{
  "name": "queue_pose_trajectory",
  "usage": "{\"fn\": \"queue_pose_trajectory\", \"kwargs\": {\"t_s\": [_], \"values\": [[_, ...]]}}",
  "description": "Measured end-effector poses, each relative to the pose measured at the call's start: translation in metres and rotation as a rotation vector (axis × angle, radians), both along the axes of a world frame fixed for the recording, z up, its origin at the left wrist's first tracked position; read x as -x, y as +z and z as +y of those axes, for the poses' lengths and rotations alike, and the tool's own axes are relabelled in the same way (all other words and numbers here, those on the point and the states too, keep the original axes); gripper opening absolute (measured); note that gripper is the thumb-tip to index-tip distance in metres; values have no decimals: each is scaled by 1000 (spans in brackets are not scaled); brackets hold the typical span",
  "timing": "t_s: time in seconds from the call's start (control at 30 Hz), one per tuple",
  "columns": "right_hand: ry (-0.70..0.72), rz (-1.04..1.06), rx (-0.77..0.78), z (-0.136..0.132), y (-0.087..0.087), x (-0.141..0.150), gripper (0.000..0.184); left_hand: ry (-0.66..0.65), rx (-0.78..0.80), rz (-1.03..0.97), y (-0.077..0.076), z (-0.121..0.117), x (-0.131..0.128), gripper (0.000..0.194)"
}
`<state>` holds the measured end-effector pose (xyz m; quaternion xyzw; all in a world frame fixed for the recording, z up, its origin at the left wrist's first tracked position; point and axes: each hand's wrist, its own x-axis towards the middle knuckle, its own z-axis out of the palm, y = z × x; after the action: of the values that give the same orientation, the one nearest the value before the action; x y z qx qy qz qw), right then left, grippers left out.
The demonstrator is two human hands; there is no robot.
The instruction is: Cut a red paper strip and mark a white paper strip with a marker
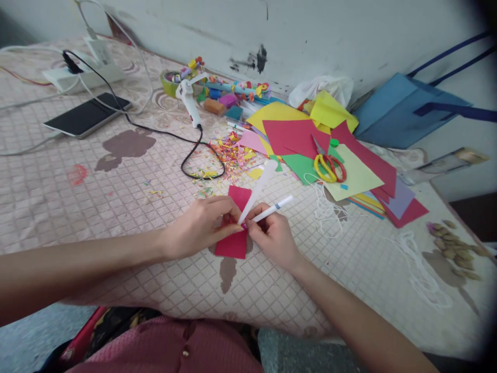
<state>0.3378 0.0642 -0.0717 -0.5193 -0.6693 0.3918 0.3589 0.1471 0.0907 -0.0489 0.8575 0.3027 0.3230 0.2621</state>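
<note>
My left hand (207,224) pinches the lower end of a white stick (258,190) that widens to a rounded top. My right hand (277,235) is closed around a white pen (274,208) with a blue band, slanting up to the right. Both sets of fingertips nearly meet, and a tiny pink-purple bit (244,226) shows between them, mostly hidden. Beneath lies a red paper strip (232,245) on the quilted cloth, partly covered by my left hand.
Beyond my hands are paper scraps (236,155), a white glue gun (189,102) with a black cord, and scissors (330,168) on coloured sheets (287,135). White string (328,210) lies right. A tablet (88,115) and power strip (83,72) sit left. A blue bag (407,111) stands back right.
</note>
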Motion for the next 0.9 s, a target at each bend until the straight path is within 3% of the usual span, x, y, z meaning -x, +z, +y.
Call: {"fn": "queue_pose_trajectory", "kwargs": {"t_s": [0.7,0.9], "values": [[76,-27,-22,6,-5,0,4,-35,-7,-21,1,0,0,10],[123,3,62,14,-7,-4,4,-30,-4,-9,-1,1,0,9]]}}
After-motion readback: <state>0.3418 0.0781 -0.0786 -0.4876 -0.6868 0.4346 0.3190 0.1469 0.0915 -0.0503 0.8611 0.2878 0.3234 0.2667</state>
